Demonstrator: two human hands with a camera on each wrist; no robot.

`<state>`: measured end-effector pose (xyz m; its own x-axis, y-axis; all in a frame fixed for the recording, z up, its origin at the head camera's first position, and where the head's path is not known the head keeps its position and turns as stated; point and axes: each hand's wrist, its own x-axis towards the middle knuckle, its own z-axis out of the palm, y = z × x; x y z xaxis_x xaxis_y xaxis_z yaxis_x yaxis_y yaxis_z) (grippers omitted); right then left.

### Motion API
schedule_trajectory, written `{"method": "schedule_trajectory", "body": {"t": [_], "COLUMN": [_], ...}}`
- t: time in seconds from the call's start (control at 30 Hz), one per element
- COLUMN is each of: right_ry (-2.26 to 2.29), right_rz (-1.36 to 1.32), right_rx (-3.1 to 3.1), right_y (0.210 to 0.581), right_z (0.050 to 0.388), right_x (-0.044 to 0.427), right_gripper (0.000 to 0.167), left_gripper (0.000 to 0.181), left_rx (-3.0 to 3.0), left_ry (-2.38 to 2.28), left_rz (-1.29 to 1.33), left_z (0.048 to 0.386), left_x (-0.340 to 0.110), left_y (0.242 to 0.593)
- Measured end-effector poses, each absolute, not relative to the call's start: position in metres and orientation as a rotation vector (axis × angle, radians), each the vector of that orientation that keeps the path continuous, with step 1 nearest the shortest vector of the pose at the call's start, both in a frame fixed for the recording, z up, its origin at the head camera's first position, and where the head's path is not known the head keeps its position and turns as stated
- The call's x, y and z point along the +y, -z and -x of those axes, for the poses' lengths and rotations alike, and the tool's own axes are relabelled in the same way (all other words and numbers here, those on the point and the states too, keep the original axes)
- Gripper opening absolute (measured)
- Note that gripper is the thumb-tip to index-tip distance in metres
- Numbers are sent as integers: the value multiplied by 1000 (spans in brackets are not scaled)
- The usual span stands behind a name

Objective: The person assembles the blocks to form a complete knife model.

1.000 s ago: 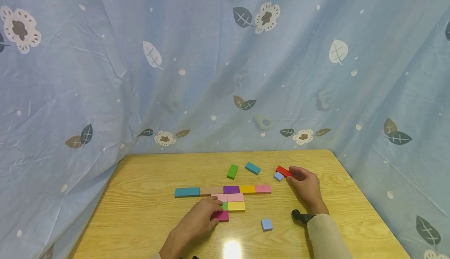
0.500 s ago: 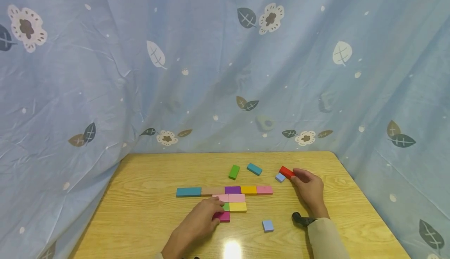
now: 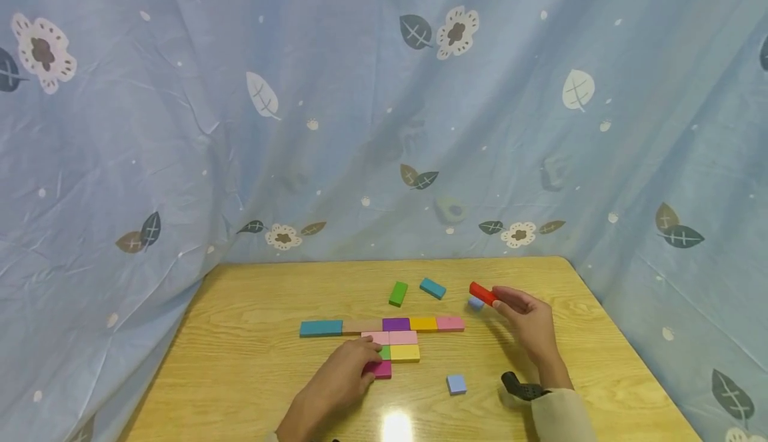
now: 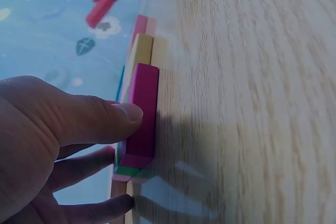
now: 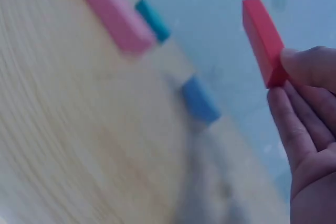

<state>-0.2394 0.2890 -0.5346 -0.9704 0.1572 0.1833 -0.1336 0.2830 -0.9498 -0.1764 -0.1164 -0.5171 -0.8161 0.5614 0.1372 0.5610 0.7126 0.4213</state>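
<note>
In the head view my right hand [image 3: 531,322] holds a red block [image 3: 483,293] by one end, above a small light-blue block [image 3: 475,303]. The right wrist view shows the red block [image 5: 262,40] pinched between thumb and fingertips, off the table. My left hand [image 3: 342,375] rests on the left side of the block group. Its thumb touches the magenta block [image 4: 144,95], and its other fingers extend along the group's far side. A green block [image 3: 385,353], partly covered by that hand, lies beside a yellow block [image 3: 405,353], below two pink blocks [image 3: 403,337].
A row of teal [image 3: 321,328], tan [image 3: 360,326], purple [image 3: 396,324], orange [image 3: 423,324] and pink [image 3: 450,323] blocks borders the group. Loose green [image 3: 398,294] and teal [image 3: 433,288] blocks lie behind it, a light-blue block [image 3: 456,384] in front. A patterned curtain [image 3: 360,129] hangs behind the table.
The red block has been lifted off the table in my right hand, above the small light-blue block it lay beside. My left hand has stayed in place on the group.
</note>
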Motion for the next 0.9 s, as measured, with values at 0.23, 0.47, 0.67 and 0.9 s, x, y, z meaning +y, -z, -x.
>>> {"method": "schedule_trajectory", "body": {"t": [0.23, 0.47, 0.67, 0.9], "right_ry": [-1786, -1790, -1814, -1805], "right_rz": [-163, -317, -413, -549], "right_rx": [-2373, -2443, -2465, -2555], "right_y": [514, 518, 523, 530], "right_z": [204, 180, 173, 169], "right_x": [262, 228, 206, 186], "right_gripper": [37, 34, 31, 31], "left_gripper": [25, 22, 21, 22], "left_rx": [2907, 2913, 2909, 2915], "left_ry": [-728, -693, -700, -691], "left_rz": [-948, -942, -938, -937], "left_z": [177, 177, 176, 177], "left_x": [-117, -118, -117, -117], "left_y": [517, 516, 516, 516]}}
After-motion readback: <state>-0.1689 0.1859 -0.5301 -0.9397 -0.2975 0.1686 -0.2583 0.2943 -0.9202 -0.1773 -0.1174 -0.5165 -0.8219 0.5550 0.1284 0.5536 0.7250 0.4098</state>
